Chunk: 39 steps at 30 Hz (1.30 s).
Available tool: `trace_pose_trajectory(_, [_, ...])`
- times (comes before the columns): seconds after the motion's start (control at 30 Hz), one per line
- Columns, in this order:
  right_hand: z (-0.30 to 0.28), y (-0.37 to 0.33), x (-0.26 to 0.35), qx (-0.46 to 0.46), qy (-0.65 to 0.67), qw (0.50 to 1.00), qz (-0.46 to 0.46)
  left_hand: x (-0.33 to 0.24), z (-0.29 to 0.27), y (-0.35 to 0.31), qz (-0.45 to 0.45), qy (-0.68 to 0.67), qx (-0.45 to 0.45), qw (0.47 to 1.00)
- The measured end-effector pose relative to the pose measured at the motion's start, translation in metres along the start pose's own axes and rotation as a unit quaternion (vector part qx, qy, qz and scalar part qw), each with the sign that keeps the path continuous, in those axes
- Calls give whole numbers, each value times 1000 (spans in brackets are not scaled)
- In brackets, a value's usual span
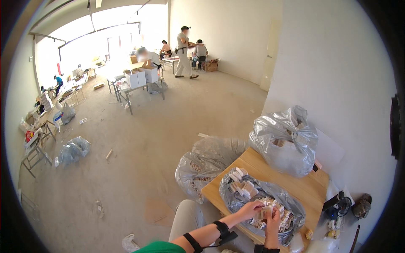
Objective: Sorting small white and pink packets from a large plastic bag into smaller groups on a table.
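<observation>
Over an opened grey plastic bag (298, 209) on the wooden table, my two hands meet at a small pale packet (265, 211). My right hand (272, 220) has its fingers closed around the packet's near side. From the left, my left hand (250, 209) pinches at its upper edge; the fingertips are small and partly hidden. Many similar cream and brown pieces (287, 219) lie heaped in the bag beneath and beside my right hand. Farther back in the same bag sit stacked pale bundles (246, 189).
A full silver-grey bag (287, 143) stands on the wooden table (306, 185) at its far side. Another filled bag (192, 173) rests on the floor to the left. A small black fan (342, 205) is at the right. Several people work at tables farther off; one person (184, 52) is on foot.
</observation>
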State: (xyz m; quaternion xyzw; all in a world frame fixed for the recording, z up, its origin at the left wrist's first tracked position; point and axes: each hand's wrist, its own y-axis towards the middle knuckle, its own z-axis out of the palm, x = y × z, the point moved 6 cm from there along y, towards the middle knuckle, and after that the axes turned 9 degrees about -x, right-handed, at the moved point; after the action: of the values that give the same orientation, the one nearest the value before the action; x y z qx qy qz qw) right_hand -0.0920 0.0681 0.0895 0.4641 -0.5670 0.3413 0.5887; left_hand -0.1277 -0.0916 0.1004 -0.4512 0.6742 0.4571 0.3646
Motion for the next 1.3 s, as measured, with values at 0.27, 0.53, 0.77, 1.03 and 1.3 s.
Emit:
trace_pose_trajectory(0.27, [-7, -10, -6, -70, 68, 989, 107, 35, 19, -34, -243, -252, 91, 932])
trace_pose_trajectory(0.53, [-35, 3, -41, -66, -53, 995, 54, 10, 37, -34, -253, -317, 151, 902])
trace_pose_trajectory(0.77, [-8, -31, 46, -13, -185, 973, -136, 7, 52, -28, -208, -271, 32, 939])
trace_pose_trajectory(1.03, [-16, -33, 41, -1, -197, 975, -104, 8, 66, -32, -163, -205, 26, 965])
trace_pose_trajectory(1.3, [-21, -32, 44, -14, -205, 973, -101, -15, 57, -29, -77, -95, 40, 992])
